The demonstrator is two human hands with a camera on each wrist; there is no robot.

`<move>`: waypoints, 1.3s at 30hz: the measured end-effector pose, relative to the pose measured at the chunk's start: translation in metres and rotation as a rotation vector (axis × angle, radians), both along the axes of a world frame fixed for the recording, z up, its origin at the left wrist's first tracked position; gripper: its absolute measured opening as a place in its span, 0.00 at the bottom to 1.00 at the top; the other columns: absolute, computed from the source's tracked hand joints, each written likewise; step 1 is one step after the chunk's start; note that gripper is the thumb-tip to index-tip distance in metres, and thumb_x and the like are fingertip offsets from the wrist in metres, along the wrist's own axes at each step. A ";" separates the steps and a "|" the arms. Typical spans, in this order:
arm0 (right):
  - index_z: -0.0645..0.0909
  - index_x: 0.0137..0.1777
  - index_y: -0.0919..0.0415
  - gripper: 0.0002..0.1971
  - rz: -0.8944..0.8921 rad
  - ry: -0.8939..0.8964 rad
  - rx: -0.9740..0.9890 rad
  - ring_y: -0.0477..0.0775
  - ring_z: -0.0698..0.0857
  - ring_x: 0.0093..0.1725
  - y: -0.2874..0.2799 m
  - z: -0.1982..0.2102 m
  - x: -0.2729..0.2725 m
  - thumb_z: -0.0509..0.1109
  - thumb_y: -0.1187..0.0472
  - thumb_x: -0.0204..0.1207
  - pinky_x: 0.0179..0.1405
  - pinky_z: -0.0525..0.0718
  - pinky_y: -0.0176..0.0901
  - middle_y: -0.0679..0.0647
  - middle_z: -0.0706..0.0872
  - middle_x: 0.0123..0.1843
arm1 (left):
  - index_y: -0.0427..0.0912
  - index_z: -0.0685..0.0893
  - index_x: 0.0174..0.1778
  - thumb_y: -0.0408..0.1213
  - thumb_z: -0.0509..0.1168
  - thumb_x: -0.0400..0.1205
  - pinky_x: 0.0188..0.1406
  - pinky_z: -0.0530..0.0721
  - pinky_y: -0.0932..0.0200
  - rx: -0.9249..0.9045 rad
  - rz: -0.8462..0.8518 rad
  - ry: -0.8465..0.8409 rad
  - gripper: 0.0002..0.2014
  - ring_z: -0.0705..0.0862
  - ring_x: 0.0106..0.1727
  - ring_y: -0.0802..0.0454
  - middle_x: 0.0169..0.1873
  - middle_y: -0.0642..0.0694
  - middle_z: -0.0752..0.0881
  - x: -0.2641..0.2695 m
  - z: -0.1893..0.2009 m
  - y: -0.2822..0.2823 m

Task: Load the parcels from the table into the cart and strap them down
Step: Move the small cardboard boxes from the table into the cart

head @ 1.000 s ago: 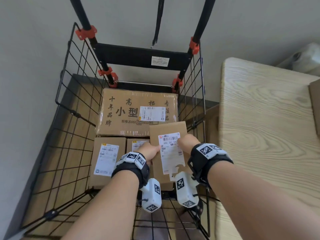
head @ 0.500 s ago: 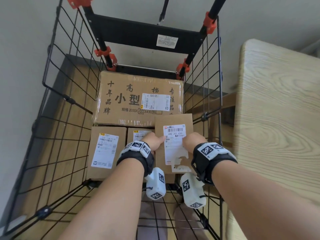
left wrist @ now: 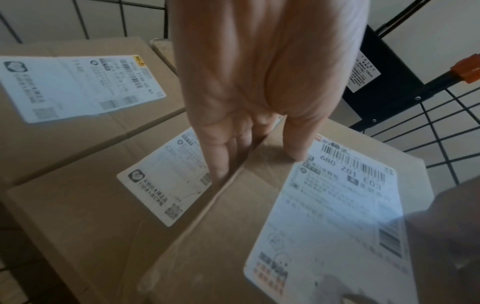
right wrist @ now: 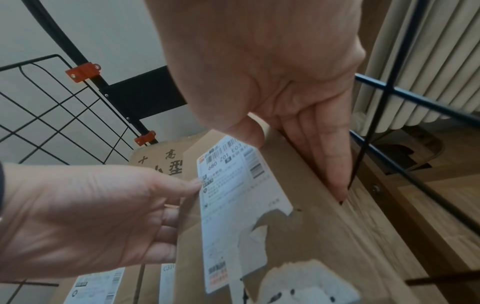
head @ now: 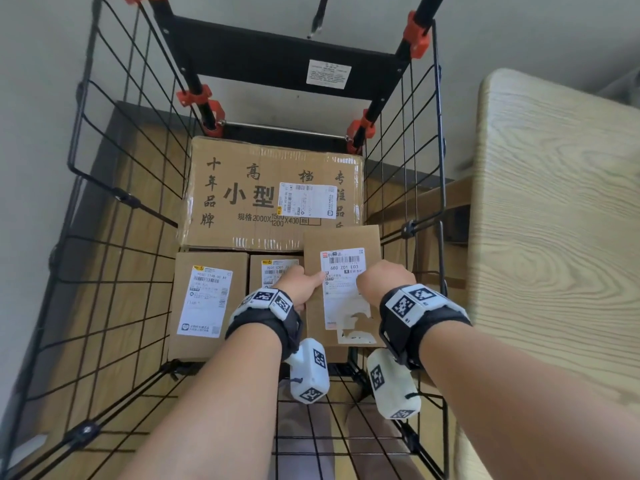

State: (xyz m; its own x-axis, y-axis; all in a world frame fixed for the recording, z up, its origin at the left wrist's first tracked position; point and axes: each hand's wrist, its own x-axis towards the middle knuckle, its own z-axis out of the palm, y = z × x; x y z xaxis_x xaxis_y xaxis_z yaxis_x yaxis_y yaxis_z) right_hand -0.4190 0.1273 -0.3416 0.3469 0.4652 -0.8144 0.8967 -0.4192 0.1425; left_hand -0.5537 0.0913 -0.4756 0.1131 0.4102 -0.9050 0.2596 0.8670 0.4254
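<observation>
A small cardboard parcel [head: 341, 242] with a torn white label hangs inside the wire cart [head: 114, 202], close to its right wall. My left hand [head: 301, 284] grips its left edge, thumb on top and fingers [left wrist: 221, 164] down the side. My right hand [head: 384, 278] grips the right edge the same way, fingers [right wrist: 335, 174] between the parcel [right wrist: 298, 185] and the wire. A large printed box [head: 263, 188] lies at the cart's back. Two labelled parcels [head: 207, 296] [head: 273, 268] lie in front of it; the held parcel [left wrist: 233, 236] is beside the middle one.
A light wooden table [head: 554, 237] stands right of the cart. The cart's black handle frame with orange clamps [head: 417, 36] rises at the back, and a black strap [head: 317, 22] hangs from above. A grey wall stands behind and to the left.
Both hands keep their hold on the parcel, which has sunk slightly along the cart's right wall. My head has moved closer over the cart.
</observation>
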 end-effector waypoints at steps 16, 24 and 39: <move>0.81 0.51 0.62 0.11 0.038 0.040 0.014 0.58 0.86 0.46 -0.002 0.002 0.005 0.59 0.57 0.82 0.42 0.83 0.44 0.58 0.86 0.50 | 0.38 0.74 0.69 0.53 0.62 0.84 0.61 0.85 0.43 0.038 -0.068 0.097 0.24 0.86 0.59 0.43 0.60 0.43 0.84 0.002 0.026 0.002; 0.81 0.55 0.62 0.13 0.052 0.029 -0.010 0.57 0.84 0.43 0.001 -0.003 -0.001 0.59 0.56 0.83 0.42 0.82 0.43 0.57 0.85 0.49 | 0.38 0.77 0.69 0.49 0.66 0.82 0.57 0.87 0.42 0.011 0.028 0.024 0.23 0.88 0.57 0.45 0.58 0.44 0.87 -0.009 0.022 0.001; 0.78 0.59 0.63 0.12 -0.026 -0.062 -0.159 0.54 0.81 0.41 -0.025 -0.037 0.013 0.63 0.57 0.81 0.31 0.77 0.41 0.57 0.84 0.51 | 0.38 0.75 0.63 0.47 0.75 0.73 0.55 0.88 0.42 -0.062 -0.122 0.036 0.28 0.90 0.52 0.42 0.54 0.40 0.88 0.006 0.018 -0.021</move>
